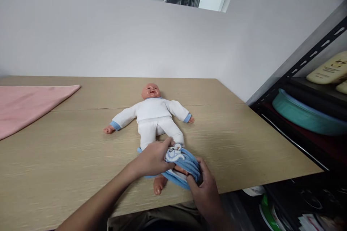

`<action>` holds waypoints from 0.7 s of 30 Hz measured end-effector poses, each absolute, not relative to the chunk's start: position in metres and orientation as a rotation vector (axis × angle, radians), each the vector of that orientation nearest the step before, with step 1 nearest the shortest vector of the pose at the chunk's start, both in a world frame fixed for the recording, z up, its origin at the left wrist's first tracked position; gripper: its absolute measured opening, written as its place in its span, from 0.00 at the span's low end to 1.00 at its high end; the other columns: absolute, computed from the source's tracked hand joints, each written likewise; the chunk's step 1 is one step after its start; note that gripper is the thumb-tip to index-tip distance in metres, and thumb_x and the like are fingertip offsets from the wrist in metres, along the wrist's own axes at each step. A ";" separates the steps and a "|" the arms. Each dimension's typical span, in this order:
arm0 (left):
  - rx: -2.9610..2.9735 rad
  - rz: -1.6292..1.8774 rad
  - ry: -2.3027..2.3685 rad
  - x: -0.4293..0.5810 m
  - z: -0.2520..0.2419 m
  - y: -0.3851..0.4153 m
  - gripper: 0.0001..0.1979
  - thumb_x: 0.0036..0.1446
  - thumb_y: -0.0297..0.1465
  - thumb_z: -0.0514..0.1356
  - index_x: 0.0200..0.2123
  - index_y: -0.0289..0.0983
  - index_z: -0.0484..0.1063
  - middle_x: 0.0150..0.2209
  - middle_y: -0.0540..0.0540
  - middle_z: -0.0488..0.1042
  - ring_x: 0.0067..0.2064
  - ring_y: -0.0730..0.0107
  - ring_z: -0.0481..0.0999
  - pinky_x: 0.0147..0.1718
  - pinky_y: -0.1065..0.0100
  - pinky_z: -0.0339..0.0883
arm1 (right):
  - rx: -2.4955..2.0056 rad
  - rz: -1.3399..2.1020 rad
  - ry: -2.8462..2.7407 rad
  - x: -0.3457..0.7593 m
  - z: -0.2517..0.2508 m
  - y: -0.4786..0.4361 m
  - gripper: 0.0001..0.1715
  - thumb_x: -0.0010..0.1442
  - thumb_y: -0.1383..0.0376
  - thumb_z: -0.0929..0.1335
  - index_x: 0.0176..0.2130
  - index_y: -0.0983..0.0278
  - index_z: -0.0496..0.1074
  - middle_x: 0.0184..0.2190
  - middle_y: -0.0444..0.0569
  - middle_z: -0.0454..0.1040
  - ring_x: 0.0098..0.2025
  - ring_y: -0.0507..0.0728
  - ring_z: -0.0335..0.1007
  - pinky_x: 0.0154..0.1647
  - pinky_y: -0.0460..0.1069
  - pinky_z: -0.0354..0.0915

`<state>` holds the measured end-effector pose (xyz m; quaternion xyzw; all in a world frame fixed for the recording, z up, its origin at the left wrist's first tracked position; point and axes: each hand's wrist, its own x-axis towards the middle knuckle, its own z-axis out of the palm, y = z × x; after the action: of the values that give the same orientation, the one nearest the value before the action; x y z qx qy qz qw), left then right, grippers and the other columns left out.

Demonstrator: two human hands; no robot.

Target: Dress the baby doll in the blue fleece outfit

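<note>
A baby doll (pixel 153 109) in a white long-sleeved top and white trousers lies on its back on the table, head toward the wall. Bunched around its lower legs is a blue cloth garment (pixel 192 164) with a white cartoon patch on it. My left hand (pixel 154 158) is closed on the garment's edge by the patch, over the doll's leg. On the other side, my right hand (pixel 204 187) pinches the gathered blue cloth between thumb and fingers. One doll foot (pixel 159 184) sticks out bare below; the other shows partly inside the bunched opening.
The wooden table (pixel 81 166) reaches back to a white wall (pixel 116 39). A pink cloth (pixel 29 106) lies at the left. On the right, a dark metal shelf holds a teal basin (pixel 309 115) and a cream bottle (pixel 329 68). More items sit low at the right.
</note>
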<state>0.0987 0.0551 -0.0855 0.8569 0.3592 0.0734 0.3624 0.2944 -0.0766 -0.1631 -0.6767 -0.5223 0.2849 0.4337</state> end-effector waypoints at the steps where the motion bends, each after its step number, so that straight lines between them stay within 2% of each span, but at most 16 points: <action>1: 2.156 0.208 0.916 0.097 -0.084 0.056 0.20 0.56 0.34 0.65 0.51 0.41 0.66 0.45 0.44 0.78 0.45 0.53 0.78 0.42 0.60 0.64 | -1.657 0.735 -1.265 0.293 -0.161 -0.075 0.18 0.61 0.63 0.68 0.51 0.61 0.72 0.42 0.51 0.82 0.44 0.63 0.80 0.48 0.54 0.76; 7: 1.892 0.305 0.800 0.088 -0.084 0.064 0.20 0.55 0.31 0.63 0.51 0.42 0.66 0.44 0.51 0.74 0.44 0.60 0.75 0.44 0.62 0.67 | -1.398 0.939 -1.125 0.283 -0.154 -0.070 0.17 0.62 0.62 0.70 0.50 0.61 0.71 0.40 0.49 0.80 0.43 0.60 0.79 0.46 0.50 0.75; 10: 1.849 0.341 0.702 0.084 -0.087 0.069 0.20 0.55 0.29 0.63 0.52 0.40 0.68 0.45 0.50 0.73 0.47 0.59 0.75 0.48 0.61 0.68 | -1.305 0.972 -1.166 0.289 -0.153 -0.062 0.18 0.62 0.63 0.71 0.52 0.62 0.71 0.42 0.50 0.80 0.45 0.59 0.78 0.49 0.51 0.74; 15: 1.814 0.326 0.651 0.082 -0.089 0.073 0.21 0.56 0.29 0.64 0.53 0.39 0.68 0.50 0.48 0.75 0.52 0.56 0.76 0.52 0.59 0.69 | -1.385 0.887 -1.344 0.307 -0.138 -0.041 0.14 0.60 0.63 0.72 0.47 0.62 0.76 0.38 0.48 0.80 0.43 0.60 0.77 0.46 0.51 0.73; 19: 1.770 0.306 0.673 0.082 -0.089 0.075 0.17 0.59 0.32 0.63 0.51 0.39 0.68 0.53 0.46 0.75 0.55 0.54 0.76 0.55 0.58 0.68 | -1.344 1.053 -1.245 0.303 -0.123 -0.022 0.21 0.62 0.59 0.72 0.53 0.63 0.76 0.48 0.53 0.83 0.53 0.65 0.79 0.56 0.56 0.73; 21: 1.735 0.305 0.671 0.082 -0.090 0.076 0.18 0.59 0.32 0.64 0.52 0.38 0.67 0.53 0.46 0.75 0.55 0.54 0.75 0.55 0.58 0.67 | -1.356 1.065 -1.160 0.297 -0.123 -0.017 0.26 0.61 0.58 0.72 0.56 0.64 0.75 0.53 0.55 0.82 0.57 0.67 0.78 0.60 0.58 0.72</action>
<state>0.0816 0.0764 -0.0898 0.7447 0.2878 0.1309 0.5877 0.2974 -0.0168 -0.1225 -0.5624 -0.4812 0.4416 0.5071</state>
